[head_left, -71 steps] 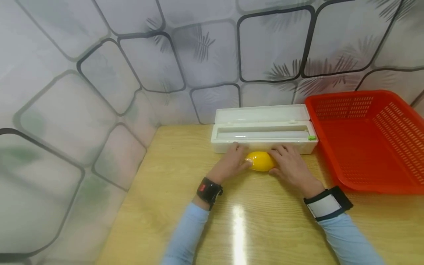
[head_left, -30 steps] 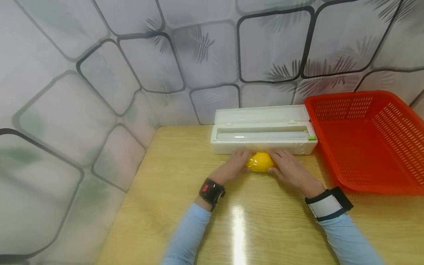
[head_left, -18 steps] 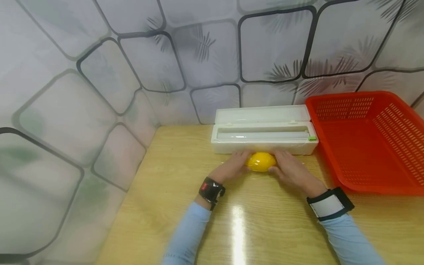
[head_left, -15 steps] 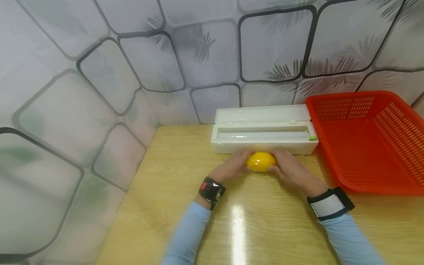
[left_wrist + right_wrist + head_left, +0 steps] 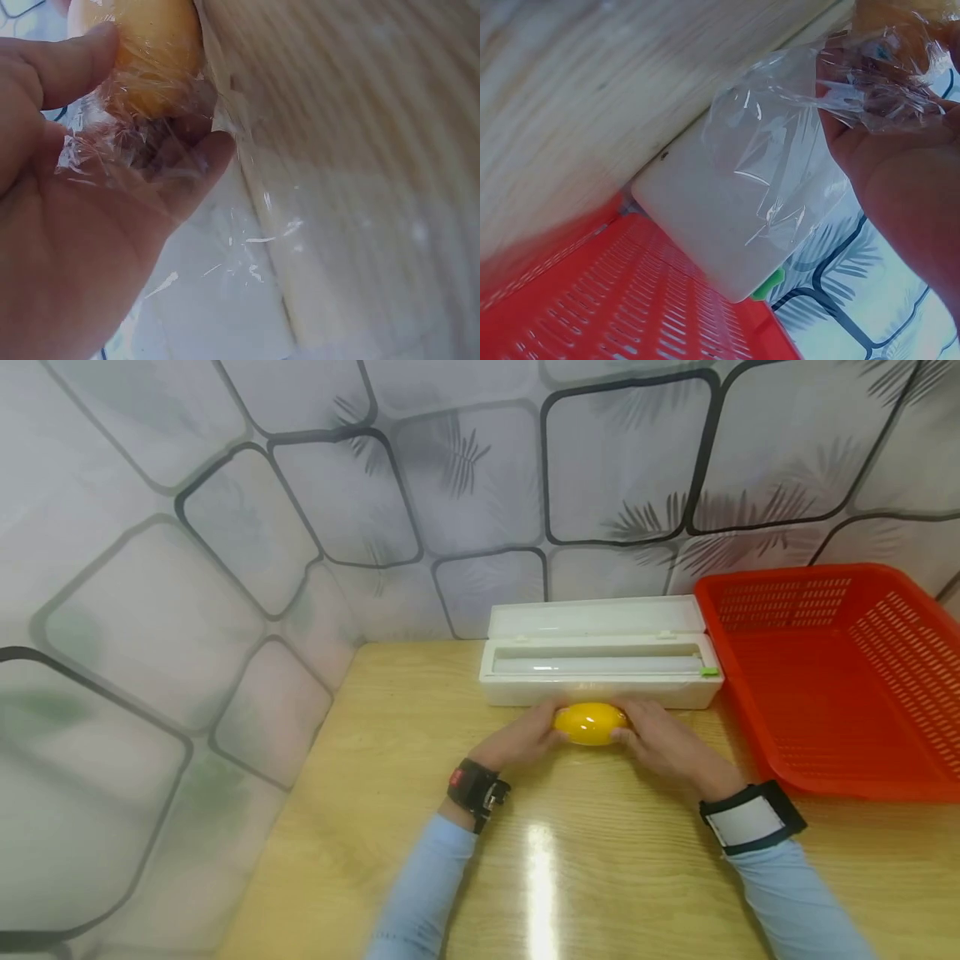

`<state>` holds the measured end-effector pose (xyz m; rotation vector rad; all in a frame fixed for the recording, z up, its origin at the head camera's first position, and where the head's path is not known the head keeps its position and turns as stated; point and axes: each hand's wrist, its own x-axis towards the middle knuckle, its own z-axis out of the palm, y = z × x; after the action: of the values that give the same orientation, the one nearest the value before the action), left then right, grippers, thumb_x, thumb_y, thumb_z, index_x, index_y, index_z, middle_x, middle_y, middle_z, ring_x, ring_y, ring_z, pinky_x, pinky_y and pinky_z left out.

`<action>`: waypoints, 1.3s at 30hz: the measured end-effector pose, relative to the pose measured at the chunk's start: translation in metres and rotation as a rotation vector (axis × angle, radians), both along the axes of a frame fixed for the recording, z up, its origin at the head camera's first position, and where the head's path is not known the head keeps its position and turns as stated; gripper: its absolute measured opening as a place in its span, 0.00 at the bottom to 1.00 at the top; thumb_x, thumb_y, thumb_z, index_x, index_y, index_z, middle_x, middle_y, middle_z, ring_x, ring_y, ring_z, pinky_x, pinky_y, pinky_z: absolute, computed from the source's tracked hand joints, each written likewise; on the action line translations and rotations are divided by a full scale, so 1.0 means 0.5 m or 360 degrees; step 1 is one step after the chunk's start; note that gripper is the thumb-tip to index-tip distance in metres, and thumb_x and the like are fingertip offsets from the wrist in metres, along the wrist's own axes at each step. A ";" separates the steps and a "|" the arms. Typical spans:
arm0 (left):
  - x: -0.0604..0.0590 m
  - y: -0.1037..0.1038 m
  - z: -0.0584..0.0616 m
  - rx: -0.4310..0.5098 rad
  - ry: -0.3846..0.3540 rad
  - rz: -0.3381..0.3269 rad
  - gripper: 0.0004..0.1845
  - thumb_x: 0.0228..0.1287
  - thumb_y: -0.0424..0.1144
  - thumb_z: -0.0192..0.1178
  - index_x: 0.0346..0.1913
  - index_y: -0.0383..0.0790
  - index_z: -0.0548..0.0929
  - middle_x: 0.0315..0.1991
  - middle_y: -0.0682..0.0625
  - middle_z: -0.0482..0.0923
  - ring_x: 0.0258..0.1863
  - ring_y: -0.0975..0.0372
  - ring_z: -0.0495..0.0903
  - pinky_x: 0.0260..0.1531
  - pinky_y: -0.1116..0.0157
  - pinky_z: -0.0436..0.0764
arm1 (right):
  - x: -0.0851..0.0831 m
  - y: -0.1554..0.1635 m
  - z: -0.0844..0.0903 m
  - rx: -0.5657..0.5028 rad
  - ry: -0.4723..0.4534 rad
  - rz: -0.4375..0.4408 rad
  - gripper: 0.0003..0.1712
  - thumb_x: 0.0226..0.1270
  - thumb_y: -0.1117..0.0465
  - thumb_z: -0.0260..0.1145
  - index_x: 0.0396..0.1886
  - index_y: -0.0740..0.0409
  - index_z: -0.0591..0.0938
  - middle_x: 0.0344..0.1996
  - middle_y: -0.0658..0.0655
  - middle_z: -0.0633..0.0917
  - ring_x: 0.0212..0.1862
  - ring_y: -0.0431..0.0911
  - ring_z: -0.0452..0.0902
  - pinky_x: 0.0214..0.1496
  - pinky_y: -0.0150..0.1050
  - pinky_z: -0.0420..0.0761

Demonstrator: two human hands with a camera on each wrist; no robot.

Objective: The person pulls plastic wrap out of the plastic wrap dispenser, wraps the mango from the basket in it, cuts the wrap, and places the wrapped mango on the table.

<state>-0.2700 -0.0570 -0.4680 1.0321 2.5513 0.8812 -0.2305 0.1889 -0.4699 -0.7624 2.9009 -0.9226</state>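
Observation:
A glossy yellow oval fruit (image 5: 590,724), wrapped in clear cling film, is held lengthwise between both hands in front of the white cling film box. My left hand (image 5: 521,739) grips its left end; in the left wrist view the thumb (image 5: 79,67) lies on the fruit (image 5: 161,45) and the fingers curl under bunched film. My right hand (image 5: 663,743) holds the other end, thumb against the near side. Loose cling film (image 5: 769,157) trails out beside the right fingers in the right wrist view. The undersides of the fruit and most fingertips are hidden in the head view.
Just behind the hands stands the white cling film box (image 5: 600,693), lid raised, a roll inside and a green slider (image 5: 708,672) at its right end. A red perforated basket (image 5: 757,727) adjoins it on the right. Patterned wall covering (image 5: 487,468) rises behind the wooden table (image 5: 375,760).
My left fingers, earlier stretched toward the box front, have drawn in around the fruit's left end. The right fingers have also curled in, and the fruit's highlights have shifted as it turned slightly.

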 end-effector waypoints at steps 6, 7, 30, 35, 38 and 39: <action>0.000 -0.009 0.004 0.0027 -0.0040 0.0023 0.23 0.74 0.41 0.54 0.66 0.37 0.65 0.57 0.45 0.73 0.56 0.60 0.75 0.62 0.66 0.72 | -0.004 -0.004 0.001 0.0026 -0.0022 -0.0021 0.26 0.73 0.60 0.61 0.64 0.69 0.69 0.53 0.65 0.78 0.54 0.58 0.72 0.64 0.60 0.69; 0.000 -0.009 0.005 0.0012 -0.0031 0.0034 0.23 0.75 0.41 0.54 0.67 0.38 0.65 0.58 0.45 0.72 0.56 0.59 0.74 0.62 0.65 0.73 | -0.005 -0.005 0.001 0.0033 -0.0023 -0.0024 0.26 0.73 0.60 0.60 0.64 0.70 0.69 0.52 0.65 0.78 0.54 0.58 0.73 0.64 0.60 0.70; -0.009 -0.005 -0.006 0.0016 0.0194 -0.0019 0.22 0.74 0.39 0.55 0.67 0.39 0.69 0.58 0.46 0.76 0.58 0.58 0.74 0.64 0.64 0.71 | 0.001 0.000 -0.012 0.0184 0.0085 -0.0103 0.26 0.74 0.56 0.59 0.63 0.70 0.74 0.51 0.69 0.75 0.51 0.60 0.73 0.59 0.60 0.73; -0.013 -0.006 0.006 -0.0034 0.0171 -0.0015 0.23 0.74 0.39 0.54 0.69 0.40 0.69 0.59 0.46 0.76 0.59 0.58 0.74 0.64 0.64 0.71 | -0.003 -0.004 -0.006 0.0054 0.0108 -0.0191 0.22 0.70 0.60 0.64 0.57 0.68 0.75 0.45 0.65 0.77 0.46 0.57 0.73 0.52 0.56 0.76; -0.019 -0.006 0.010 -0.0060 0.0138 -0.0015 0.23 0.75 0.40 0.53 0.69 0.40 0.70 0.57 0.46 0.77 0.56 0.58 0.75 0.62 0.64 0.73 | -0.007 -0.007 0.000 -0.0024 0.0096 -0.0229 0.17 0.69 0.61 0.66 0.51 0.66 0.75 0.41 0.62 0.79 0.42 0.55 0.74 0.48 0.54 0.76; -0.021 -0.007 0.010 -0.0057 0.0127 -0.0016 0.22 0.75 0.40 0.53 0.68 0.40 0.70 0.56 0.47 0.77 0.55 0.59 0.76 0.61 0.64 0.73 | -0.008 -0.007 0.002 -0.0027 0.0097 -0.0232 0.16 0.69 0.60 0.66 0.50 0.66 0.76 0.40 0.62 0.79 0.42 0.55 0.74 0.48 0.54 0.76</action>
<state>-0.2806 -0.0603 -0.4629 1.0890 2.6147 0.8043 -0.2343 0.1852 -0.4690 -0.5970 3.0401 -0.9528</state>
